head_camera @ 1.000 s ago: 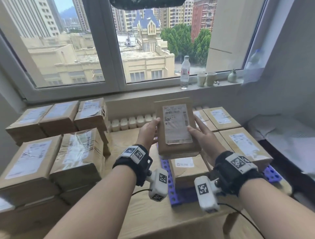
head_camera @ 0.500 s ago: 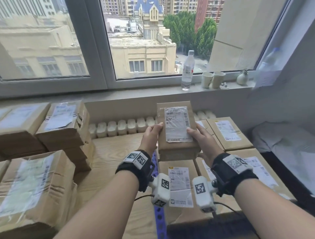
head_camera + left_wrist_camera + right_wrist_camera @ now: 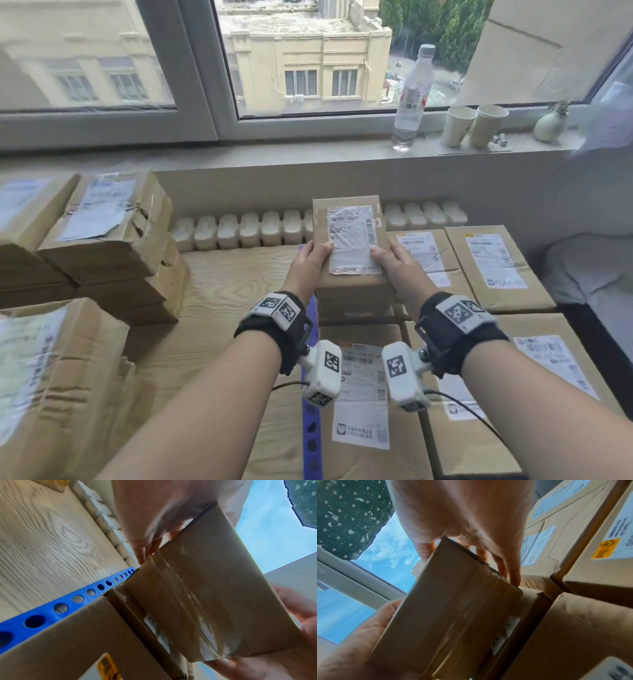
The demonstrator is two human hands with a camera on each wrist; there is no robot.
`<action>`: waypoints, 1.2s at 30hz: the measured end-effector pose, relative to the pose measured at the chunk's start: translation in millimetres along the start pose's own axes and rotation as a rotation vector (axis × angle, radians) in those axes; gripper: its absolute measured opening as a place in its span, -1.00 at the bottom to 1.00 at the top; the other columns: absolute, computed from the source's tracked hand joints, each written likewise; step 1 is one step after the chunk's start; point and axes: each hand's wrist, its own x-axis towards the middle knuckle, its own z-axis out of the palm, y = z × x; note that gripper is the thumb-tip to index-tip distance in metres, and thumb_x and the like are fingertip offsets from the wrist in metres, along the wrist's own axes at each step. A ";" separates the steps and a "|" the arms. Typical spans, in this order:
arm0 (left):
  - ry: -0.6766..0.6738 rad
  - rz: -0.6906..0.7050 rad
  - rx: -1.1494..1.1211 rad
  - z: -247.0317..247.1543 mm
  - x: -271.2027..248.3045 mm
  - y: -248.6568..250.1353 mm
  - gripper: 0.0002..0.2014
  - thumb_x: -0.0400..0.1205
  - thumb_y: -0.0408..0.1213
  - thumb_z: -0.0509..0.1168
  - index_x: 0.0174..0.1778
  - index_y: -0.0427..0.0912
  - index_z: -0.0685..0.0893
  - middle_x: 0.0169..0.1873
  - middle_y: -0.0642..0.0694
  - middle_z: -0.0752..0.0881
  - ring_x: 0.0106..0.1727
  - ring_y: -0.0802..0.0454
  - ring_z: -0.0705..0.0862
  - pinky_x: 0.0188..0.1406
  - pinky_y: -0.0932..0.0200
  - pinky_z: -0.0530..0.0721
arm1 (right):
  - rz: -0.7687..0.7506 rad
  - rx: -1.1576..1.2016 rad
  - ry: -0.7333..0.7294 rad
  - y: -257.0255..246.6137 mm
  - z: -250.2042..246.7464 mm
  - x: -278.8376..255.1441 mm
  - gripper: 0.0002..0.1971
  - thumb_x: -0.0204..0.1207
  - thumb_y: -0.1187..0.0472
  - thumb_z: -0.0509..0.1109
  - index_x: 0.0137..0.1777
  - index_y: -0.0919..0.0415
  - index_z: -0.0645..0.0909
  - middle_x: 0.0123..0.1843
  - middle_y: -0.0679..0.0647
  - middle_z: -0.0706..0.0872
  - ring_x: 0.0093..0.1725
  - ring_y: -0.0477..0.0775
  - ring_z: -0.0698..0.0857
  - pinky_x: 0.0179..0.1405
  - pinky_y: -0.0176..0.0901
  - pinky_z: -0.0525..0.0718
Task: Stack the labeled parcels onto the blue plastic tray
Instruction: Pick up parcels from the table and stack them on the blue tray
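Observation:
Both hands hold one brown labeled parcel point(image 3: 352, 246) by its sides, thumbs on its white label. My left hand point(image 3: 310, 260) grips the left edge and my right hand point(image 3: 397, 263) grips the right edge. The parcel point(image 3: 205, 595) hangs tilted just over another parcel at the back left of the blue perforated tray point(image 3: 311, 428); I cannot tell whether they touch. The tray's blue rim point(image 3: 51, 614) shows along the wooden table. From the right wrist, the parcel point(image 3: 453, 615) fills the middle between both hands.
Several labeled parcels cover the tray: a near one point(image 3: 363, 411) and others on the right point(image 3: 493, 267). Taller parcel stacks point(image 3: 102, 233) stand at the left. A bottle point(image 3: 411, 99), paper cups point(image 3: 474, 125) and a vase point(image 3: 549, 125) sit on the windowsill.
The held parcel has come down and forward from chest height to just above the tray's back-left parcel, and lies flatter. Both hands keep the same grip.

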 end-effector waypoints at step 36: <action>-0.013 -0.030 0.270 -0.6 -6.2 7.0 -0.40 0.63 0.22 0.23 0.44 -0.15 0.47 0.23 0.03 0.62 0.21 0.01 0.61 0.38 -0.07 0.56 | -0.033 -0.517 0.170 -9.4 -5.5 -23.1 -0.27 0.62 -0.24 0.23 0.67 0.15 0.21 0.58 0.09 0.46 0.50 0.19 0.50 0.46 0.09 0.46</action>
